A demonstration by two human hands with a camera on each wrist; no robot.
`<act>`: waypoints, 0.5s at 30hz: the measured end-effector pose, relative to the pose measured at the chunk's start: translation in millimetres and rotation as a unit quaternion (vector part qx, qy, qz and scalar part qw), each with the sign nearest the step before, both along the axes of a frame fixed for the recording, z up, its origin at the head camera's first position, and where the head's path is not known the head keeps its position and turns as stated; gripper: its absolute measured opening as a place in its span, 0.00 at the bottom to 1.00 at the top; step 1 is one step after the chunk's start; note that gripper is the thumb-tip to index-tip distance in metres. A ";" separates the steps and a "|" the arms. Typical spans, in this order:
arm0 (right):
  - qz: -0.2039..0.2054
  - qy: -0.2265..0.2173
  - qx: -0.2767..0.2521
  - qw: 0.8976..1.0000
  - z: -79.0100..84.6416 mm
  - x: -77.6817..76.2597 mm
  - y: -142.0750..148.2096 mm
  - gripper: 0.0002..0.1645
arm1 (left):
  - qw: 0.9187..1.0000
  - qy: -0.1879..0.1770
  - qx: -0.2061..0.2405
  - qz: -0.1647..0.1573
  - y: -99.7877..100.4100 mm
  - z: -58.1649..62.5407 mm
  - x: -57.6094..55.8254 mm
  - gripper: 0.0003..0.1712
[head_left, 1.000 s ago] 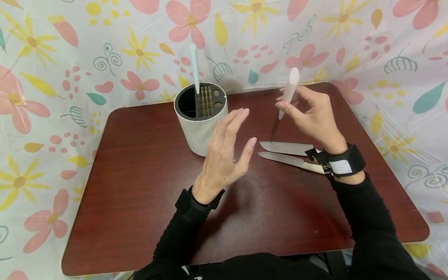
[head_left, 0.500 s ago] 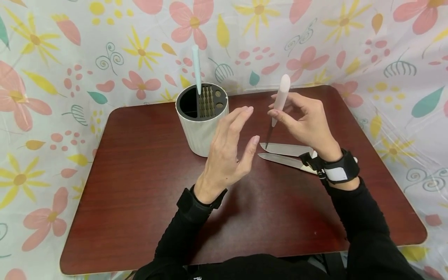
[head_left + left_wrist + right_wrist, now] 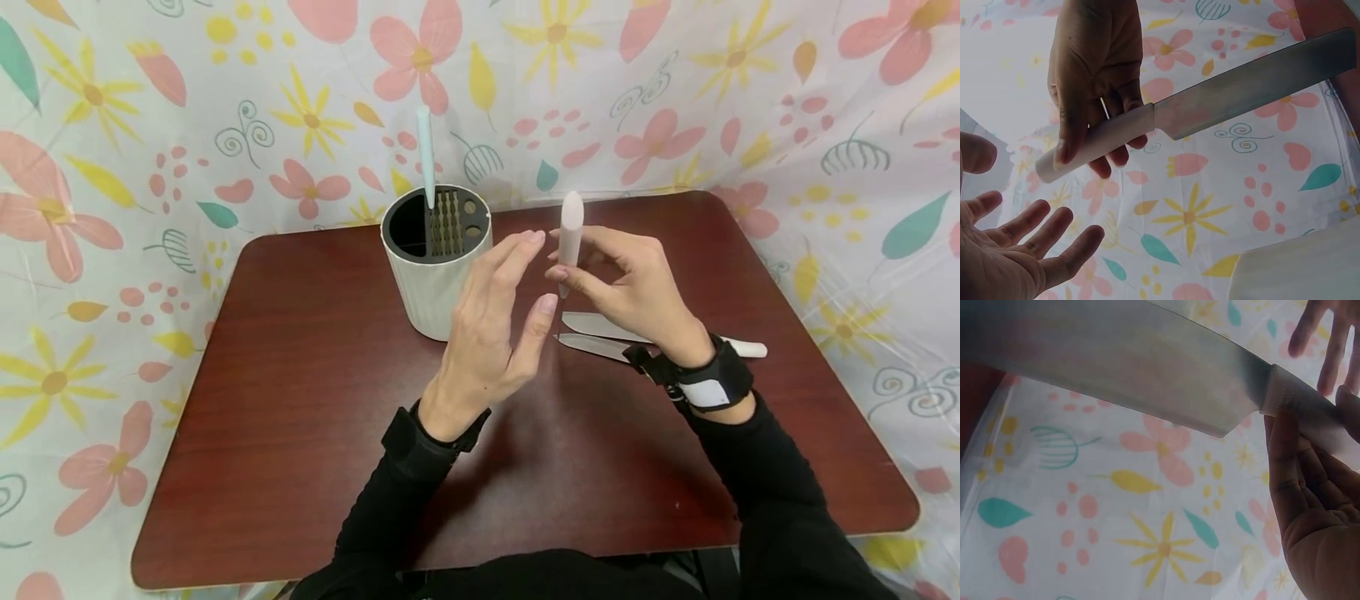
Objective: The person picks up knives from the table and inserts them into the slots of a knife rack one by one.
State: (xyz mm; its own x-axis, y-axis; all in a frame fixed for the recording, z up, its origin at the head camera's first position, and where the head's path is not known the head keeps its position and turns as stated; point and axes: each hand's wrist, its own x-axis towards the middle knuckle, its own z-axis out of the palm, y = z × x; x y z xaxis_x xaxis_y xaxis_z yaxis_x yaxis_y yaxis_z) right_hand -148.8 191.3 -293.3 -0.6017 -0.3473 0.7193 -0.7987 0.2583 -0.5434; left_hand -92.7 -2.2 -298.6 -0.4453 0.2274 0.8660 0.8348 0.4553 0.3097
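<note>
At your 11 o'clock, the white holder stands where it did, the pale-blue handle upright in it. Just right of it, your left hand has barely moved: fingers and thumb parted, gripping nothing. What has changed is the held knife, which has come over toward 8 o'clock, its handle now nearly vertical as you see it; I'd judge you are carrying it nearer the holder and left hand, with nothing set down. Your right hand pinches its handle between thumb and fingers, apart from the left. At that hand's 7 o'clock, the upper knife and lower knife lie on the table, partly hidden.
</note>
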 end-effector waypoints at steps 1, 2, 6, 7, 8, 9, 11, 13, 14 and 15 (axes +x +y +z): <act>0.002 0.002 0.001 1.000 -0.4 1.1 -1.1 0.24 | 1.000 0.000 0.000 -0.001 0.3 0.1 0.1 0.27; 0.005 0.004 0.001 1.000 -0.9 2.0 -2.2 0.24 | 1.000 -0.001 0.000 -0.002 0.7 0.3 0.1 0.27; 0.026 0.006 0.005 1.000 -3.0 4.6 -6.0 0.24 | 1.000 -0.002 0.000 0.000 1.9 0.2 -0.2 0.27; 0.034 0.006 0.006 0.999 -3.5 5.1 -7.0 0.24 | 1.000 -0.002 0.000 0.002 2.0 0.0 -0.3 0.27; 0.041 0.006 0.006 0.999 -3.9 5.6 -8.0 0.24 | 1.000 -0.002 0.000 0.002 2.3 -0.2 -0.4 0.27; 0.046 0.007 0.007 0.999 -4.4 6.1 -8.8 0.24 | 1.000 -0.001 0.000 0.003 2.4 -0.4 -0.4 0.27; 0.055 0.010 0.006 0.998 -5.1 6.9 -10.1 0.24 | 1.000 -0.001 -0.001 0.002 2.7 -0.6 -0.5 0.27; 0.059 0.012 0.009 0.998 -5.4 7.6 -11.3 0.23 | 1.000 -0.003 0.000 0.001 2.7 -0.5 -0.6 0.28; 0.058 0.013 0.009 0.998 -5.6 7.9 -12.2 0.23 | 1.000 -0.005 0.001 0.001 2.6 -0.4 -0.5 0.28; 0.059 0.014 0.009 0.998 -5.3 8.2 -13.0 0.23 | 1.000 -0.006 0.002 0.001 2.4 -0.3 -0.5 0.28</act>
State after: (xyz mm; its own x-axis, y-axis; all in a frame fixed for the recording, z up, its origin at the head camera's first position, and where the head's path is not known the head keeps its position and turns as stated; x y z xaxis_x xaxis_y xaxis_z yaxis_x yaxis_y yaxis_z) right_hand -140.6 178.4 -298.6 -0.5360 -0.4281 0.7277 -0.8386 0.1709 -0.5172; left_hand -93.2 0.2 -298.8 -0.4567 0.2230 0.8612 0.8296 0.4565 0.3217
